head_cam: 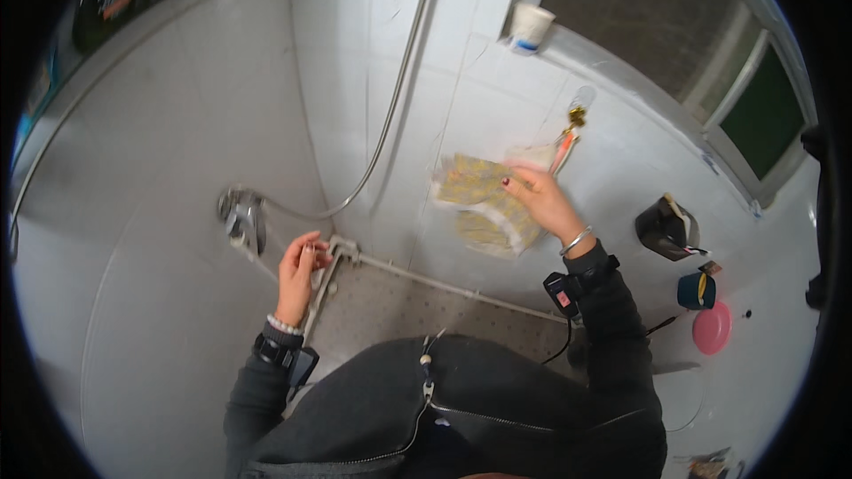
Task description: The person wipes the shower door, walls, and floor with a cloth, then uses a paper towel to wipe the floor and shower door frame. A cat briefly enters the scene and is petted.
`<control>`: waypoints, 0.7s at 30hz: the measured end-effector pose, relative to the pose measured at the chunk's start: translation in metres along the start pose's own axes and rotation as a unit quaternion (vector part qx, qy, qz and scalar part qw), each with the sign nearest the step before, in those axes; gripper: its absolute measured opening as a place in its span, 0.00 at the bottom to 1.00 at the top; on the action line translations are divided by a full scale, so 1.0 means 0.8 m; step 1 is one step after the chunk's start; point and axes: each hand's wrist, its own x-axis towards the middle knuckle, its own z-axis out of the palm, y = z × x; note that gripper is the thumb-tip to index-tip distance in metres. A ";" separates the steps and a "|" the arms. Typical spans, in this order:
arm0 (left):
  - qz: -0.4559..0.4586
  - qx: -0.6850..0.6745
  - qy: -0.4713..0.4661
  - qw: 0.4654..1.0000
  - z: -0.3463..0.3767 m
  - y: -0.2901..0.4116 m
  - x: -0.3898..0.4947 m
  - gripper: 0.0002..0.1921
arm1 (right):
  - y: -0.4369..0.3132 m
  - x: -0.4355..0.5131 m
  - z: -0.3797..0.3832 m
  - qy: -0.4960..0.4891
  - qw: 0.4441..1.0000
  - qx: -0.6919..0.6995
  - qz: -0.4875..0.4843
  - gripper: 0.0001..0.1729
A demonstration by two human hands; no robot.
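Pinched between the thumb and fingers of my right hand (pixel 539 199) is a yellow-and-grey patterned cloth (pixel 476 179) with a white band, slightly blurred, in front of the tiled wall. Behind that hand, a pale item and an orange-pink handled item (pixel 566 145) hang at a gold-coloured hook (pixel 576 116). My left hand (pixel 303 273) is raised with its fingers loosely curled and apart, holding nothing visible. Just left of it, a chrome shower mixer tap (pixel 246 219) is fixed to the wall, with a metal hose (pixel 393 113) curving upward from it.
A white paper cup (pixel 530 25) stands on the window ledge (pixel 599 63). On the right wall are a black holder (pixel 665 226), a dark blue cup (pixel 696 291) and a pink round item (pixel 712 327). White pipes (pixel 426 277) run low along the walls. Bottles stand upper left.
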 end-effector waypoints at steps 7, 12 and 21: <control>-0.056 0.021 0.135 0.989 0.009 -0.044 -0.101 0.17 | 0.075 -0.017 0.025 -0.068 0.957 0.251 0.127 0.17; -0.115 0.022 0.230 0.966 0.030 -0.082 -0.174 0.15 | 0.144 -0.033 0.061 -0.167 0.938 0.236 0.192 0.15; -0.246 0.053 0.301 0.920 0.067 -0.110 -0.291 0.13 | 0.232 -0.045 0.178 -0.266 0.846 0.362 0.288 0.24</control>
